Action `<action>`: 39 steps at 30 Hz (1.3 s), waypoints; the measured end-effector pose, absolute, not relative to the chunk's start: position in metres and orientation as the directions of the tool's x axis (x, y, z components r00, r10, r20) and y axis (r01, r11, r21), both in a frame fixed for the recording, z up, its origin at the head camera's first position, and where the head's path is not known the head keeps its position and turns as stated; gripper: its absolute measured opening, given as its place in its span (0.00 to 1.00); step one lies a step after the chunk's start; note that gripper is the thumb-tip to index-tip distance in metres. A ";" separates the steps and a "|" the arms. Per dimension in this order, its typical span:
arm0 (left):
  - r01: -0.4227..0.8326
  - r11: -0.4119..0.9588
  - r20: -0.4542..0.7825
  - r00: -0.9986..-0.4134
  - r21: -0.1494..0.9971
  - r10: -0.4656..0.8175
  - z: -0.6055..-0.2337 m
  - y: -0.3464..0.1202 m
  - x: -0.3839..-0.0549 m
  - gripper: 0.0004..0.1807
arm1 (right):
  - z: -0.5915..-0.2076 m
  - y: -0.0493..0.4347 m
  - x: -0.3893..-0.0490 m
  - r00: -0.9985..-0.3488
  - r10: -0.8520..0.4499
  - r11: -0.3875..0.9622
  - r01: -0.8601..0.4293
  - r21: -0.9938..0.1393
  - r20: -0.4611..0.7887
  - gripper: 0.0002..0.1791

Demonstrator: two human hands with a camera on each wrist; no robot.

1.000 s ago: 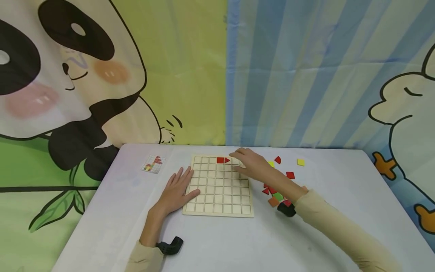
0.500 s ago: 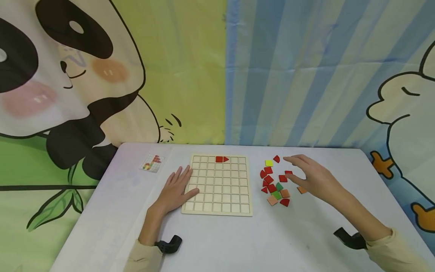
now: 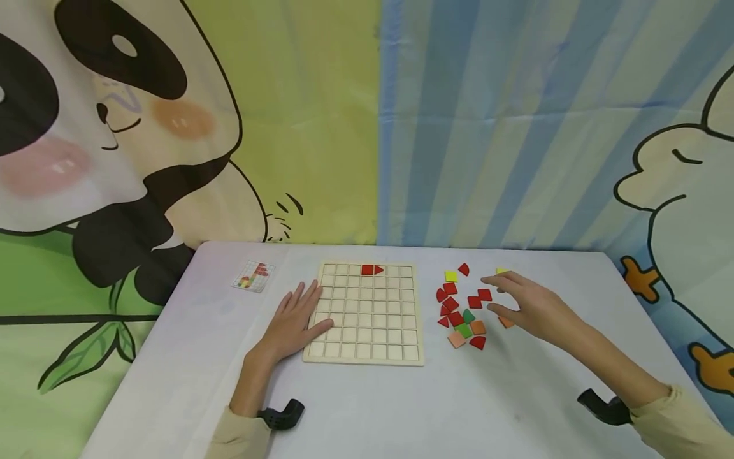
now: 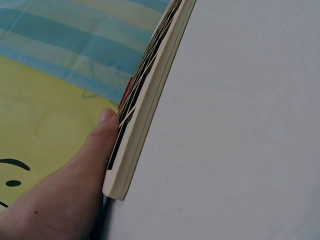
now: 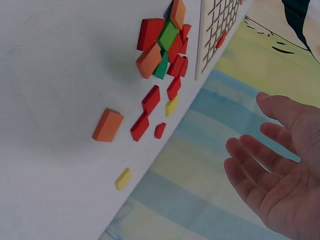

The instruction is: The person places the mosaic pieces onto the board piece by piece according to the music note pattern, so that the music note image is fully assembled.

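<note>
My left hand point(image 3: 294, 325) lies spread on the left edge of the wooden grid board point(image 3: 367, 357); in the left wrist view its thumb point(image 4: 102, 127) rests along the board's rim. A red square point(image 3: 367, 270) and a red triangle point(image 3: 378, 270) sit side by side in the board's top row. Over the right part of the table hovers my right hand point(image 3: 536, 309), fingers apart and holding nothing. Below and left of it lie two red squares point(image 3: 484, 295); it partly covers an orange square point(image 3: 506, 322) and a yellow square point(image 3: 501, 271).
Between board and right hand lie several loose pieces: a yellow square point(image 3: 451, 276), a red quarter-round piece point(image 3: 464, 269), green squares point(image 3: 464, 330), orange squares point(image 3: 457, 340) and more red ones. A small printed pattern card point(image 3: 253, 276) is at the table's back left.
My right hand has moved from the board's upper right corner to above the loose pieces on the right, then shifted only slightly. The left hand has stayed on the board.
</note>
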State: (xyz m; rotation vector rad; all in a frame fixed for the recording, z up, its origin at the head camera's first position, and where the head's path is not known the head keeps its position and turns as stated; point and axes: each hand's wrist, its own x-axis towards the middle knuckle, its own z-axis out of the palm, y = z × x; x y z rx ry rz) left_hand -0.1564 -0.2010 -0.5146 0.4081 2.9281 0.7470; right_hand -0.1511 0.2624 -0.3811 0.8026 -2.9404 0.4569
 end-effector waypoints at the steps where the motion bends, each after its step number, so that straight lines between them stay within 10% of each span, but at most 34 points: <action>1: 0.233 0.846 -0.023 -0.960 0.480 0.278 -0.515 -0.202 -0.156 0.51 | -0.383 0.261 -0.152 -0.861 -0.491 0.818 -0.507 -0.271 0.130 0.29; 39: 0.241 0.838 -0.005 -0.960 0.489 0.280 -0.517 -0.203 -0.155 0.51 | -0.456 0.221 -0.237 -0.789 -0.612 0.784 -0.595 -0.176 -0.058 0.12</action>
